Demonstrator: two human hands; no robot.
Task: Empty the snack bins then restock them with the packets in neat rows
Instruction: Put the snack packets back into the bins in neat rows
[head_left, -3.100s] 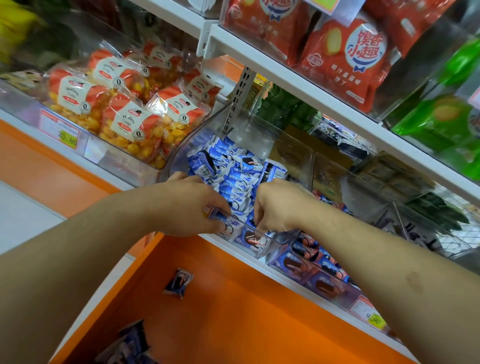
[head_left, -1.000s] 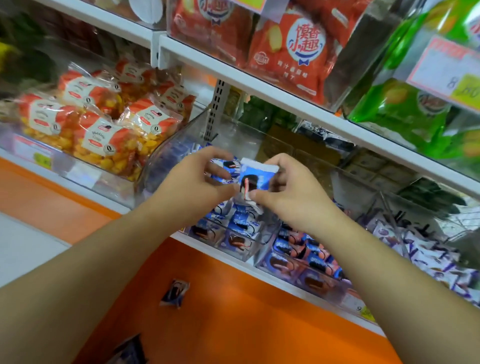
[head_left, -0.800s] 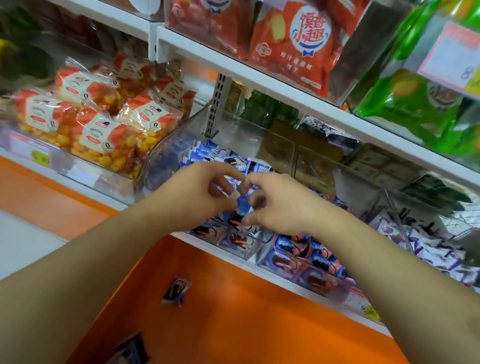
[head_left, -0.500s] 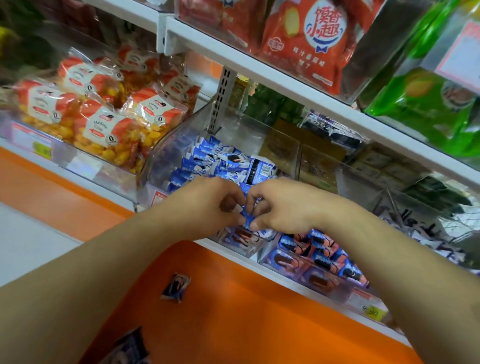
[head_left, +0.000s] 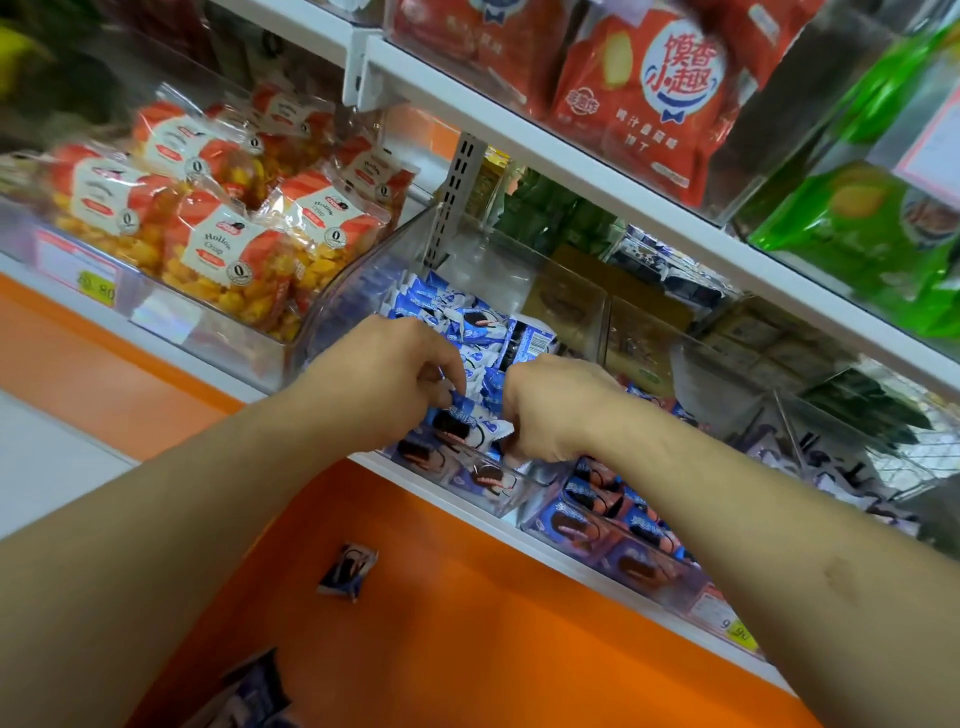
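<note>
Head view. Both of the person's hands reached into a clear plastic bin (head_left: 524, 488) at the front edge of the white shelf (head_left: 457, 493). The left hand (head_left: 387, 382) was curled, its fingertips pinching the top of a small blue packet (head_left: 467, 423) near the bin's front wall. The right hand (head_left: 553, 410) was also curled, its fingers closed on the same packet from the other side. Behind the hands, more blue packets (head_left: 447, 312) stood on edge in rows toward the back of the bin. A 2nd bin (head_left: 613, 545), just beside the 1st on its right, held darker blue packets (head_left: 597, 499) lying against its front wall. On the shelf's left part, bags of yellow puffed snacks (head_left: 223, 254) were piled in a long clear tray (head_left: 218, 332). The shelf above carried red bags (head_left: 654, 98) and green bags (head_left: 852, 223). Below the shelf, 1 loose packet (head_left: 347, 571) lay on the orange ledge (head_left: 493, 649), well apart from the bins; another dark packet (head_left: 249, 696) lay at the ledge's lower edge, blurred.
</note>
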